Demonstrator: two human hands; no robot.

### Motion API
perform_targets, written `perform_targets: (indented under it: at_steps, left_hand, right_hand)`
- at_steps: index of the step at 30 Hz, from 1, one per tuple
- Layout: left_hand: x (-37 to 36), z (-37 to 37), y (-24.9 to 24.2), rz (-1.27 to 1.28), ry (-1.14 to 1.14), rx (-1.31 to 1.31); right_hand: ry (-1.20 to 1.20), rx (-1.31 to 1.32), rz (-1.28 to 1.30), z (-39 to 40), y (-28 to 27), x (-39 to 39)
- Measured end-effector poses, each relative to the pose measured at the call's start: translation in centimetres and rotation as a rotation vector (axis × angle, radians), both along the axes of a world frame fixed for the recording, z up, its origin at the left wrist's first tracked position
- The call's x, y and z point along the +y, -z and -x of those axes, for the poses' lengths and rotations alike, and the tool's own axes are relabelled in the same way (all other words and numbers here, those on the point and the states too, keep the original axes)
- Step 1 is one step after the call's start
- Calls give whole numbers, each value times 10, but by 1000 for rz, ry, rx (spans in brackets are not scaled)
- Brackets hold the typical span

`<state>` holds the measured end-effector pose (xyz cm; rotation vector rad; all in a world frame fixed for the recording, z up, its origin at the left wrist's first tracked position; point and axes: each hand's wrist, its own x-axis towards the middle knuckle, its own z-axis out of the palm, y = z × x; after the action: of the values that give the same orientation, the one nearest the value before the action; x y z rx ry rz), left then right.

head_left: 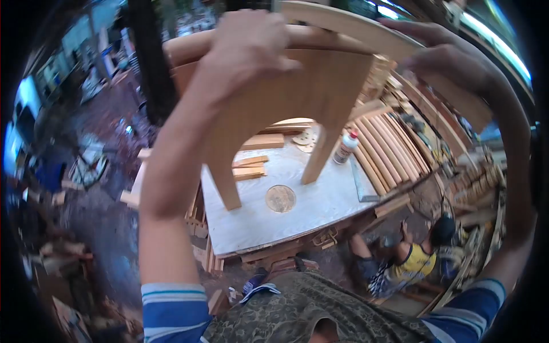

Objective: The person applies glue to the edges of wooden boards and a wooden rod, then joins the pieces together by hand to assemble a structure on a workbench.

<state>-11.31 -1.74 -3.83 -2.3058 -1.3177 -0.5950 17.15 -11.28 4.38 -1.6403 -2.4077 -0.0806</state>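
Observation:
A wooden panel [286, 80] with an arched cut-out and two legs stands upright on the white tabletop [251, 231]. Along its top runs a rounded wooden rail [189, 46]. My left hand [249, 46] is closed over this rail, fingers curled around its far side. A pale, flat wooden strip [349, 23] lies across the upper right of the panel, close over the rail. My right hand [457, 63] grips the strip's right end between thumb and fingers. Beside the panel's right leg is a bottle with a red cap [345, 147].
Short wooden blocks [250, 167] lie behind the arch. A round inset [280, 199] marks the tabletop. Rounded wooden bars [389, 151] are lined up at the right. A person in a yellow top [414, 263] sits low at the lower right. A dark post [150, 63] rises at the left.

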Motion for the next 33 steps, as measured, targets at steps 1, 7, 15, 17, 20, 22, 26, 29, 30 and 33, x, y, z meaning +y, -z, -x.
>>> perform_targets:
  at_steps: [1,7,15,17,20,22,26,29,30,33]
  left_hand:
    - [0,2,3,-2,3,6]
    - [13,-58,12,-75,24,-25]
    - [77,-111,35,-281,18,-280]
    - [95,-121,21,-232,64,-484]
    - [19,-63,10,-14,68,-78]
    - [13,-54,21,4,89,9]
    - [47,-77,48,-252,304,-490]
    - [-6,-49,0,132,92,-42]
    - [7,-50,12,-36,79,-38]
    - [16,-38,6,-12,124,28]
  right_hand:
    - [28,136,6,-1,-6,-4]
    - [56,408,-85,96,-42,-45]
    - [-51,315,66,149,-7,-23]
    - [-8,282,283,157,-15,-29]
    - [-28,351,284,157,-23,-30]
    - [-39,317,277,157,-18,-24]
    - [-71,249,206,134,-16,-12]
    - [-270,77,-245,149,7,-11]
    - [-202,-204,-609,157,5,-30]
    - [67,355,19,94,-58,-38]
